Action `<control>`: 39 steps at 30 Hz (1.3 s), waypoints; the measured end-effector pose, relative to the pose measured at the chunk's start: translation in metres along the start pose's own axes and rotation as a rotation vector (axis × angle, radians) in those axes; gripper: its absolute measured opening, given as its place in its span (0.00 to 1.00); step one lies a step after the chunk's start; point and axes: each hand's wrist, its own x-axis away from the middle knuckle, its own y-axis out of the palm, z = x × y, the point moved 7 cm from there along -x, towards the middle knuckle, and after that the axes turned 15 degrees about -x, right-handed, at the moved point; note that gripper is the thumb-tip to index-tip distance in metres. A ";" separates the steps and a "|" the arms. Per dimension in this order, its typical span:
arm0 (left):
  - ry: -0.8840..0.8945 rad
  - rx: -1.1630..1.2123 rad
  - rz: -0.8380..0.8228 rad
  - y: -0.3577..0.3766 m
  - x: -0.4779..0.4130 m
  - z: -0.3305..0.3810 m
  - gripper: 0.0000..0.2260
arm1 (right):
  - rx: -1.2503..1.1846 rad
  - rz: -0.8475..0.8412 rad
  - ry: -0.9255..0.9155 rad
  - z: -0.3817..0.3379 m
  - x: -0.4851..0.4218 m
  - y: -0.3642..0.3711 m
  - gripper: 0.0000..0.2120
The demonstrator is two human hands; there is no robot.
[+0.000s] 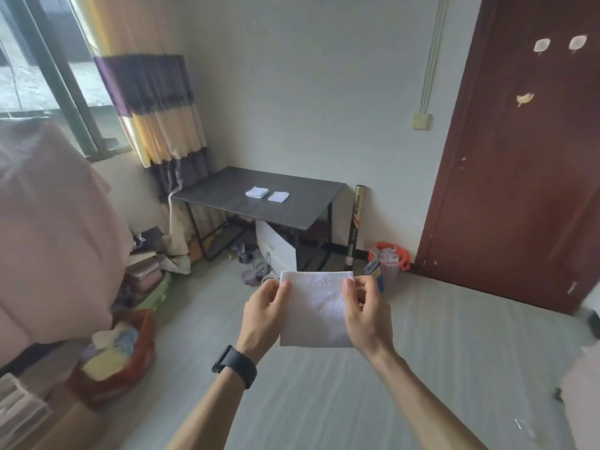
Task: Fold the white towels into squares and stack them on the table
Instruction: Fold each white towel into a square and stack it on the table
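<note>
I hold a white towel up in the air in front of me, hanging as a flat square. My left hand pinches its upper left corner and my right hand pinches its upper right corner. Far ahead stands a dark grey table against the wall. On it lie a folded white towel stack and, just to its right, another folded white towel, slightly apart.
A dark red door fills the right side. Beside the table stand a tall tube and an orange basket. Clutter, a red bag and pink bedding line the left. Bare grey floor lies between me and the table.
</note>
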 end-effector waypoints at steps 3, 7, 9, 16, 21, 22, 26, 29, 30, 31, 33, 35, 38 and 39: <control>-0.032 -0.064 0.103 -0.003 -0.058 0.003 0.17 | -0.015 -0.050 -0.041 0.009 -0.062 0.031 0.08; -0.108 -0.068 0.208 -0.009 -0.128 -0.007 0.13 | -0.010 -0.136 -0.105 0.019 -0.133 0.078 0.08; -0.127 -0.064 0.241 -0.012 -0.158 -0.014 0.12 | -0.006 -0.183 -0.108 0.030 -0.161 0.103 0.08; -0.201 -0.029 0.222 -0.003 -0.288 -0.069 0.13 | 0.016 -0.274 -0.069 0.089 -0.259 0.197 0.08; -0.219 -0.076 0.145 0.002 -0.405 -0.104 0.14 | 0.032 -0.208 -0.021 0.131 -0.342 0.266 0.08; -0.212 -0.083 0.128 0.002 -0.429 -0.109 0.15 | 0.034 -0.192 -0.016 0.137 -0.359 0.279 0.08; -0.202 -0.080 0.088 0.004 -0.509 -0.122 0.15 | 0.045 -0.154 0.007 0.157 -0.420 0.320 0.08; -0.203 -0.070 0.087 0.009 -0.560 -0.135 0.15 | 0.063 -0.109 0.022 0.176 -0.460 0.346 0.08; -0.205 -0.065 0.088 0.011 -0.579 -0.142 0.15 | 0.069 -0.100 0.032 0.186 -0.474 0.357 0.07; -0.208 -0.061 0.082 0.014 -0.597 -0.149 0.14 | 0.074 -0.093 0.042 0.196 -0.486 0.367 0.07; -0.212 -0.054 0.065 0.022 -0.634 -0.166 0.14 | 0.079 -0.081 0.064 0.217 -0.512 0.387 0.07; -0.226 -0.053 0.038 0.030 -0.668 -0.182 0.14 | 0.086 -0.076 0.094 0.236 -0.538 0.405 0.08; -0.262 -0.057 -0.007 0.047 -0.728 -0.208 0.15 | 0.082 -0.072 0.145 0.268 -0.583 0.434 0.09; -0.274 -0.060 -0.015 0.050 -0.745 -0.214 0.16 | 0.076 -0.072 0.159 0.275 -0.596 0.442 0.09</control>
